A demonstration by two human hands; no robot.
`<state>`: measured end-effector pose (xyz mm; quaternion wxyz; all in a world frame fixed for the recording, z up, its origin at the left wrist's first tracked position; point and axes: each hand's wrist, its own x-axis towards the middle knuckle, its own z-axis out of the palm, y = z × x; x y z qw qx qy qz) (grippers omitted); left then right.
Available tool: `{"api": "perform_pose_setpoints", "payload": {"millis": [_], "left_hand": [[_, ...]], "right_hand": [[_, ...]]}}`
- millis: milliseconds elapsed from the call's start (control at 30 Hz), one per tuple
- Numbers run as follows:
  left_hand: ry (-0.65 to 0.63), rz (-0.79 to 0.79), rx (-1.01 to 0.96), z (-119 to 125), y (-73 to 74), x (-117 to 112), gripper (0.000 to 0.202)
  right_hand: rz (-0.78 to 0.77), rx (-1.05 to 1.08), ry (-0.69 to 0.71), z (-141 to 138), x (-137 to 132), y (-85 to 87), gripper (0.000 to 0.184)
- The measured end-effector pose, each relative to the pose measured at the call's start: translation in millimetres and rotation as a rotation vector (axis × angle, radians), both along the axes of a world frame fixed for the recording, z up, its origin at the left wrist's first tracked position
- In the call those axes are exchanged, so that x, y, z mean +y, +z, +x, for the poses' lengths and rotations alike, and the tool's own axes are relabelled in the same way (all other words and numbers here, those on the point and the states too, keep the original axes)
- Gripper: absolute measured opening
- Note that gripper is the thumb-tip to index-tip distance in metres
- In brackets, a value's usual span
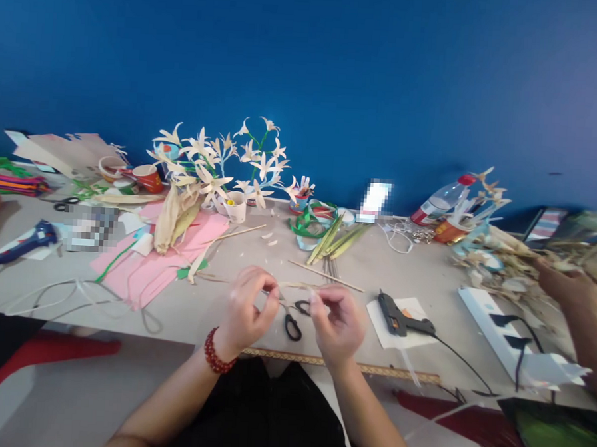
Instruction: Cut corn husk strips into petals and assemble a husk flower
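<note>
My left hand (248, 307) and my right hand (337, 322) are raised just above the near edge of the grey table (214, 306). Both are closed in a pinch on the two ends of a thin pale strip of dried husk (295, 286) stretched between them. A red bead bracelet (215, 354) circles my left wrist. Black-handled scissors (293, 320) lie on the table between and under my hands. A black glue gun (398, 317) rests on a white paper just right of my right hand.
Pale husk flowers (222, 159) stand in a cup at the back, beside pink paper (151, 259), corn husks (171, 223), green leaf strips (335, 239) and ribbon. A blue glue gun (24, 242) lies far left. Another person's hand (570, 288) works at the right near a white power strip (507, 334).
</note>
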<state>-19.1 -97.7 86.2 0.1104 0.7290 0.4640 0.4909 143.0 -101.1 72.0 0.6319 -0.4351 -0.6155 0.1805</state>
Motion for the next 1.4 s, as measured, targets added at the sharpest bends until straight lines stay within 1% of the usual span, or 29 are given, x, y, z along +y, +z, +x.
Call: {"api": "perform_pose_setpoints", "payload": {"millis": [67,133,267,367,433,633,667,767,800,833,867,933,1000,1067,1133,1233,1300,1367,1400], "left_hand": [[-0.066,-0.008,0.02,2.5,4.0,-2.3,0.009],[-0.097,0.022,0.04,6.9,6.6,-2.9,0.01],[-0.102,0.074,0.046,10.7,5.0,-0.5,0.013],[-0.104,0.076,0.094,8.5,4.8,0.0,0.012],[-0.1,0.08,0.125,6.7,6.9,-1.1,0.012],[-0.076,0.058,0.144,3.1,11.7,-7.5,0.012],[-0.068,0.06,0.134,2.3,11.8,-8.5,0.012],[-0.053,0.066,0.111,-0.4,12.2,-10.3,0.012],[-0.054,0.066,0.111,-1.0,12.4,-10.5,0.013],[-0.059,0.064,0.118,-1.3,12.6,-10.5,0.013],[-0.066,0.059,0.131,-1.4,12.9,-10.3,0.013],[-0.076,0.049,0.156,-0.7,13.4,-9.6,0.012],[-0.079,0.036,0.174,0.3,14.2,-8.9,0.012],[-0.078,0.03,0.181,0.9,15.2,-8.6,0.012],[-0.082,0.027,0.186,1.0,16.2,-8.8,0.013],[-0.09,0.027,0.184,0.8,17.2,-9.2,0.014],[-0.09,0.025,0.177,0.4,17.6,-9.2,0.014],[-0.089,0.018,0.17,0.0,17.7,-8.9,0.015],[-0.09,0.015,0.166,-0.1,17.6,-8.7,0.015]], "right_hand": [[-0.045,0.001,0.022,-1.2,-0.2,-0.8,0.006],[-0.07,0.003,0.05,-3.8,-0.9,-1.6,0.005],[-0.091,-0.031,0.105,-4.9,-1.0,-0.4,0.004],[-0.093,-0.136,0.155,-1.8,0.6,3.5,0.008],[-0.088,-0.211,0.169,-0.6,1.6,6.9,0.007],[-0.046,-0.301,0.115,4.7,3.7,13.0,0.009],[-0.046,-0.315,0.088,8.6,4.8,12.9,0.008],[-0.04,-0.325,-0.074,22.2,8.2,12.7,0.006],[-0.044,-0.318,-0.104,25.4,8.6,13.5,0.005],[-0.054,-0.314,-0.089,27.1,8.5,14.9,0.004],[-0.069,-0.326,-0.022,27.1,7.9,16.9,0.004],[-0.083,-0.377,0.151,22.5,6.1,22.2,0.012],[-0.061,-0.441,0.244,14.7,4.9,27.6,0.012],[-0.029,-0.494,0.25,8.1,5.4,31.5,0.005],[-0.01,-0.525,0.251,5.5,7.2,32.7,0.008],[-0.004,-0.502,0.238,10.4,10.8,30.0,0.01],[-0.036,-0.451,0.194,17.6,12.6,26.8,0.009],[-0.099,-0.379,0.145,24.2,13.0,24.3,0.009],[-0.133,-0.347,0.144,26.1,12.3,23.8,0.009]]}}
